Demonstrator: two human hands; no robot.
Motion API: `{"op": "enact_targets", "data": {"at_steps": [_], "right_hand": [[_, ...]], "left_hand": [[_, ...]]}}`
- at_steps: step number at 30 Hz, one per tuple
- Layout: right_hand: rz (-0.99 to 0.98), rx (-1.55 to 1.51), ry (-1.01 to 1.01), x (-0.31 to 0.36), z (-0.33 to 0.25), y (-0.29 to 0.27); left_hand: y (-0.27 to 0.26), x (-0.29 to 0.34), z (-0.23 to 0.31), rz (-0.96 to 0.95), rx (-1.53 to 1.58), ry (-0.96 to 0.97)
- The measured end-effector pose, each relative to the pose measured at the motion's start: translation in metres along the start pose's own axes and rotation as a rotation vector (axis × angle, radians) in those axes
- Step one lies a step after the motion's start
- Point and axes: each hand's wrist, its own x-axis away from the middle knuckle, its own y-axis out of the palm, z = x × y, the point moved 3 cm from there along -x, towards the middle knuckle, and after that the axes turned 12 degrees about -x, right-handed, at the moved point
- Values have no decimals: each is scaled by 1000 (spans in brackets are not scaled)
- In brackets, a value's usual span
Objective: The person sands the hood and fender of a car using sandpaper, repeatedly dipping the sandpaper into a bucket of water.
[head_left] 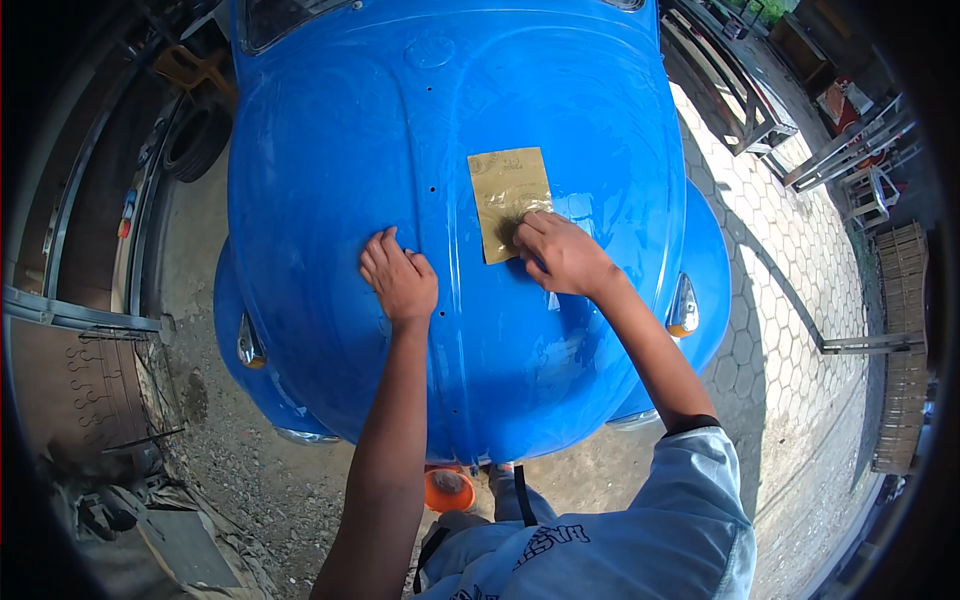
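A blue rounded car hood (330, 160), wet and shiny in places, fills the middle of the view. On its right half lies a tan sheet of sandpaper (507, 185), its back side up, with a dark smudge near its lower edge. My right hand (565, 255) is closed at the sheet's lower right corner, its fingers curled and pressed on it. To the left of the raised centre ridge, my left hand (402, 278) rests palm down on the bare paint, fingers stretched out and holding nothing. Several small holes run down the ridge.
An orange bucket (448, 490) stands on the ground by my feet, below the car's front. Chrome-rimmed lamps (684, 308) sit on both fenders. A tyre (196, 140) and an orange plastic chair (195, 68) are at the left. Metal frames (765, 130) stand on the right beyond hexagonal paving.
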Motion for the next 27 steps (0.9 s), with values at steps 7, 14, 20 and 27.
{"op": "enact_targets", "data": {"at_steps": [7,14,20,27], "right_hand": [[261,-104,216,-33,14,19],[117,219,105,12,-10,85],[418,263,508,28,87,9],[239,290,2,-41,3,91]], "left_hand": [[-1,0,1,16,3,-1],[-1,-1,0,4,25,-13],[0,1,1,-3,38,-1],[-1,0,1,2,19,10]]}}
